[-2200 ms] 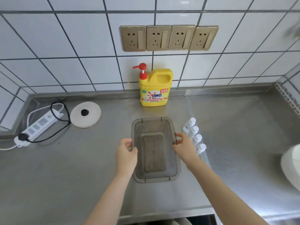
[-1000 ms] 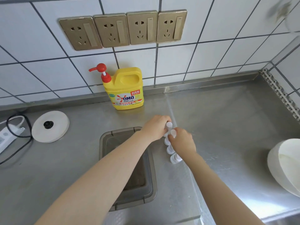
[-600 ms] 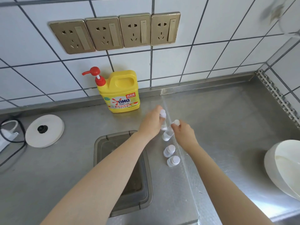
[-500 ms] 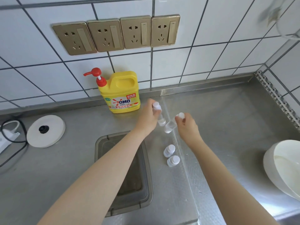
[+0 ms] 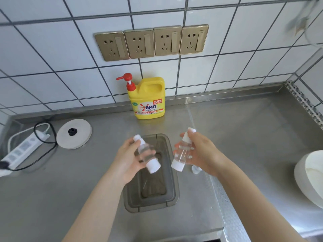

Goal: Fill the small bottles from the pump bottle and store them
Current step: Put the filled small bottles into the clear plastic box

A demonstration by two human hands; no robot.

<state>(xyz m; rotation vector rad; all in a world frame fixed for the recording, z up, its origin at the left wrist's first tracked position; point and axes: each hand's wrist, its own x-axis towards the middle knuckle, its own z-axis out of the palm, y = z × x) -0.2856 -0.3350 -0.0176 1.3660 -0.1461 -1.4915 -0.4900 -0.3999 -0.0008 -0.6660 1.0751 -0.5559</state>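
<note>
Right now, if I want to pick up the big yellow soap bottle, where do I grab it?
Probably by the handle, the loop moulded into the top of the yellow bottle. It stands upright against the wall, so reach from the front and curl your fingers through the gap under the handle. Keep off the red pump on its left; pressing it could squirt soap.

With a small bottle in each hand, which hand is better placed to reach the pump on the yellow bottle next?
Left, probably. The left hand sits more nearly below the red pump, which is on the left side of the yellow bottle; the right hand is farther right. Both hold small bottles, so one must be freed first.
</note>
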